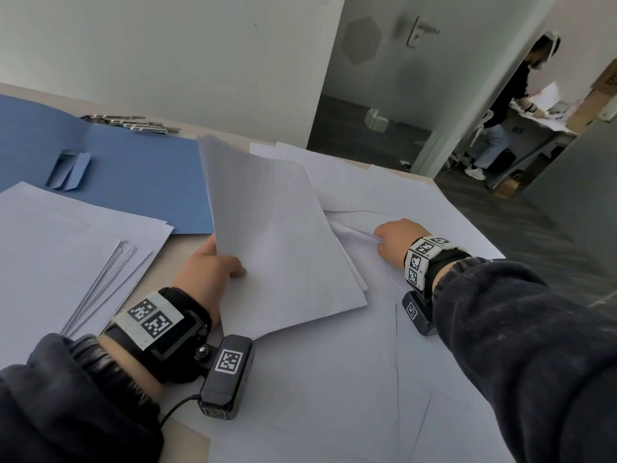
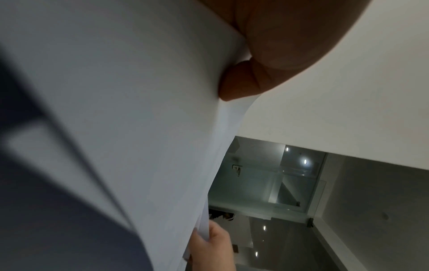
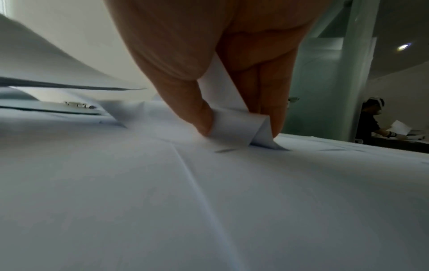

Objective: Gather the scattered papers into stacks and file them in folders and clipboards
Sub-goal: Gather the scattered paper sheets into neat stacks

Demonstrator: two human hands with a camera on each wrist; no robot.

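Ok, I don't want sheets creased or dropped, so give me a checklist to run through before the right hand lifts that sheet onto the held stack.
1. Left hand grips the held stack: ok.
2. Right hand fingers pinch a loose sheet: ok.
3. Only one sheet pinched: cannot tell.
4. Pinched sheet flat, uncreased: not ok, its edge is buckled.
5. Blue folder lies open: ok.
6. Held stack edges squared: not ok, lower sheets stick out.

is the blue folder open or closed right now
Open: the blue folder lies spread flat on the table, its inner pocket flap showing and no papers filed inside.
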